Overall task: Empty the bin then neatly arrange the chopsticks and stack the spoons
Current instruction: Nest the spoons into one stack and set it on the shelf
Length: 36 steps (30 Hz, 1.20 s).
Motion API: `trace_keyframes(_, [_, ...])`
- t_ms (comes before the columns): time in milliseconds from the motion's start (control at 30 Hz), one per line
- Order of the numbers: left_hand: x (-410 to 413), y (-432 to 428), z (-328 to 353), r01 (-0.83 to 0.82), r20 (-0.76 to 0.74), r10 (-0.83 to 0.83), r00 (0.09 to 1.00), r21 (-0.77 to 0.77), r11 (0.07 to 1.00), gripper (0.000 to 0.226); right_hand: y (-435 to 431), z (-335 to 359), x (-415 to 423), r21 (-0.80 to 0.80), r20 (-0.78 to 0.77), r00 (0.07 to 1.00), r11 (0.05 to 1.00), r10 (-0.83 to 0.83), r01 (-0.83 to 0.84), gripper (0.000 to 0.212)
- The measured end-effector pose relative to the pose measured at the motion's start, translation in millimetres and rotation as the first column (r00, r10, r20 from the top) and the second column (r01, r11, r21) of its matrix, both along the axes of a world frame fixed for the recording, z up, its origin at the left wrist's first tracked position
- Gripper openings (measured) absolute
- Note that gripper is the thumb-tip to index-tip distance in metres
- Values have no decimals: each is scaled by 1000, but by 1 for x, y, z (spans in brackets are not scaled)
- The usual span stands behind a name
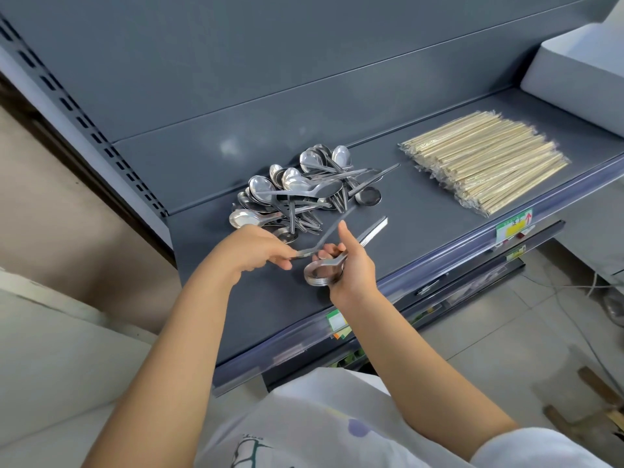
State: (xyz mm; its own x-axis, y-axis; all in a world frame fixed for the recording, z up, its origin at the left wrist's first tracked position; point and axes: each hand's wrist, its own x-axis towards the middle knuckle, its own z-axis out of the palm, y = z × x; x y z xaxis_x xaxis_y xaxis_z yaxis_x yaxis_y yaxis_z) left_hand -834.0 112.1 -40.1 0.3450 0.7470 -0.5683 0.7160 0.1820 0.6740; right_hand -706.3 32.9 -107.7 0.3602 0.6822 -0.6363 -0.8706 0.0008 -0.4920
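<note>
Presently pinching loose spoon (305,253) in left hand (255,248), just left of spoon stack (320,274) gripped in right hand (354,265), handles roughly parallel.

1. A dark grey metal shelf (422,211) runs across the middle of the view, tilted by the wide-angle lens.
2. A plain grey back panel (270,62) rises behind it, and soft patches of light show on both.
3. At the left a pale slotted upright (84,123) borders the unit.
4. A clear plastic price strip (439,268) runs along the shelf's front edge and carries a green and yellow label (513,226).
5. A white box (580,76) sits at the shelf's far right end.
6. A beige wall (50,204) stands to the left.
7. The floor (489,349) is laid with pale tiles; thin cables (574,288) lie on it at the right, and wooden pieces (591,410) lie nearer the bottom corner.
</note>
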Motion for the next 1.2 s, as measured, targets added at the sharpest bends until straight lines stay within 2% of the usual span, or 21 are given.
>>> trace_keyframes(133, [1,-13,-5,108,75,-109,991,12,994,12,1,-3,-3,-4,57,998,1000,-1,2,37])
trace_keyframes(233, [3,-16,-18,94,130,-104,986,81,992,15,0,-1,-1,134,-65,998,991,12,-3,36])
trace_keyframes(300, [5,-18,-26,73,135,-92,987,135,988,13,0,-1,1,163,-88,996,987,21,-7,37])
trace_keyframes(533, [10,-25,-38,75,215,-143,966,296,952,10,-5,4,3,35,-18,1000,999,-1,2,33])
trace_keyframes(633, [9,-23,-40,-119,248,6,969,442,889,10,-4,3,2,42,-29,1000,999,-4,5,36])
trace_keyframes(700, [5,-15,-41,-296,273,169,947,540,788,11,-4,1,1,52,-50,999,999,-13,15,36])
trace_keyframes(767, [-4,-1,-45,-389,259,290,921,607,693,24,-4,0,2,54,-58,998,998,-6,9,37])
trace_keyframes(800, [-9,7,-48,-399,229,330,916,615,680,33,-4,-1,2,56,-60,998,998,-2,5,37])
trace_keyframes(933, [-20,30,-57,-420,142,418,897,562,713,51,-3,-1,2,56,-58,998,998,3,1,37])
trace_keyframes(1033, [-22,39,-59,-422,119,433,893,554,718,44,-3,-1,2,50,-64,998,999,-3,6,37])
trace_keyframes(1200, [-28,48,-68,-375,0,454,891,565,735,33,-3,-1,2,41,-66,998,999,4,-2,36])
